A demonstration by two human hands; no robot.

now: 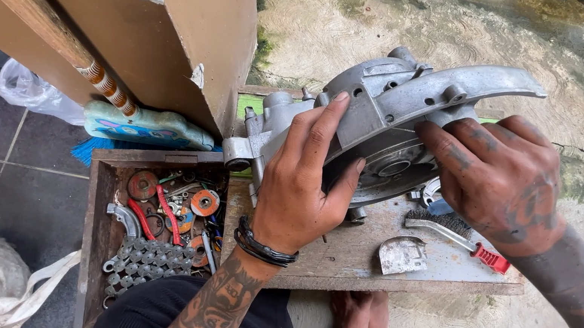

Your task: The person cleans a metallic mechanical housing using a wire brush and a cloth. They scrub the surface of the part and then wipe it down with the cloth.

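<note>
A grey cast-metal engine casing (400,99) stands tilted on a wooden board (339,258). My left hand (300,188) grips its near left side, fingers spread up over the cover and thumb on the round lower part. On the right side, my right hand (499,182) has its fingers pressed into the casing's round opening. A black band sits on my left wrist.
A wooden box (99,236) at the left holds pliers with red handles (167,213), a chain (145,261) and round metal parts. A wire brush with a red handle (460,237) and a metal scraper (401,254) lie on the board. A brown door (138,13) stands at upper left.
</note>
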